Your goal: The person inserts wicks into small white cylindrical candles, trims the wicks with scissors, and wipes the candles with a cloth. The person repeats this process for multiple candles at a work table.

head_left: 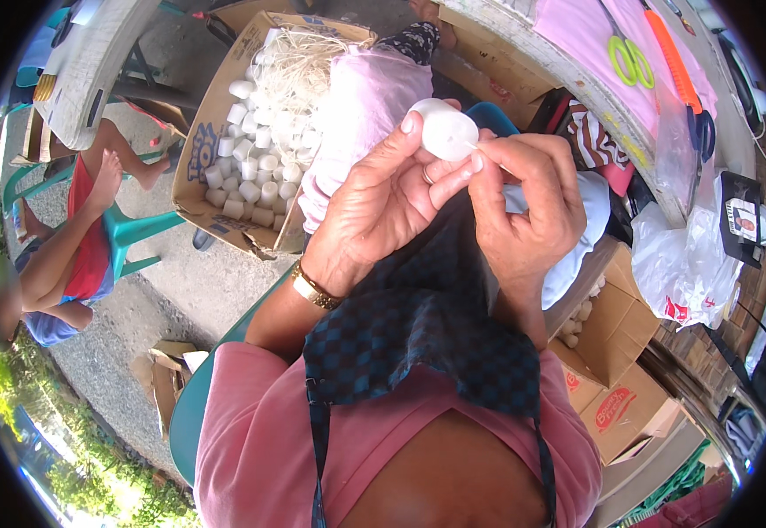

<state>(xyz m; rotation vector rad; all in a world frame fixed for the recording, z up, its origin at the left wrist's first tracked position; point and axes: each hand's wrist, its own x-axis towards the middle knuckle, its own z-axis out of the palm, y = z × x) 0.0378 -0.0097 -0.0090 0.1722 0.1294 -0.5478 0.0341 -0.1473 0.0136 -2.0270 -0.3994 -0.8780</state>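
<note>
A short white candle (446,130), cylinder-shaped, is held up in front of me by my left hand (365,211), with the thumb along its side and the fingers beneath. My right hand (528,189) closes thumb and forefinger in a pinch at the candle's right end, on what looks like a thin pale wick (471,146). Fingertips partly hide that wick. Beyond my left hand, many similar white candles (255,167) fill an open cardboard box (200,157), and a tangle of pale strings (308,66) lies over them.
Pink cloth (370,101) covers the box's right side. On the table at upper right lie green-handled scissors (631,62) and an orange strip (672,66). A plastic bag (682,264) and another cardboard box (616,304) are at right. Someone (79,238) sits at left by a green chair (136,231).
</note>
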